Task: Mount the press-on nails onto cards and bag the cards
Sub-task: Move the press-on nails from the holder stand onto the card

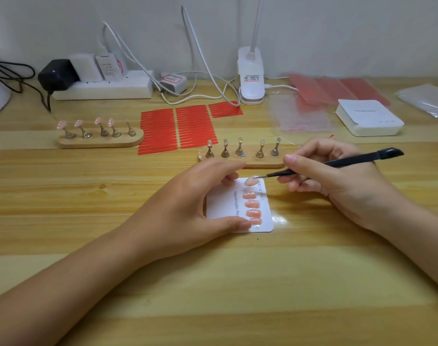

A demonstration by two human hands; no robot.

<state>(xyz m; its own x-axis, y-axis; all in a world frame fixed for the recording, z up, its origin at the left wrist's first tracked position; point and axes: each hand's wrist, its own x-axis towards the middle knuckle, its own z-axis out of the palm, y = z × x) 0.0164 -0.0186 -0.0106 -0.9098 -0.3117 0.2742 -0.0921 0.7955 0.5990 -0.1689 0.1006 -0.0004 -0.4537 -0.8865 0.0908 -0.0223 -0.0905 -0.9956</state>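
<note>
White card (222, 203) flat on the wooden desk (113, 196) near centre, just in front of the emptied nail stand (242, 158); four pink press-on nails (251, 204) in a row near its right edge, fifth nail (249, 181) at the far corner, at the tweezer tips. Left hand (188, 208) pinning the card, thumb on the near edge, fingers over the far edge; right hand (330, 176) pinching black tweezers (337, 163). Nail likely featherlight, stiff, glossy, prone to flicking out: best nipped by the edge, gently.
</note>
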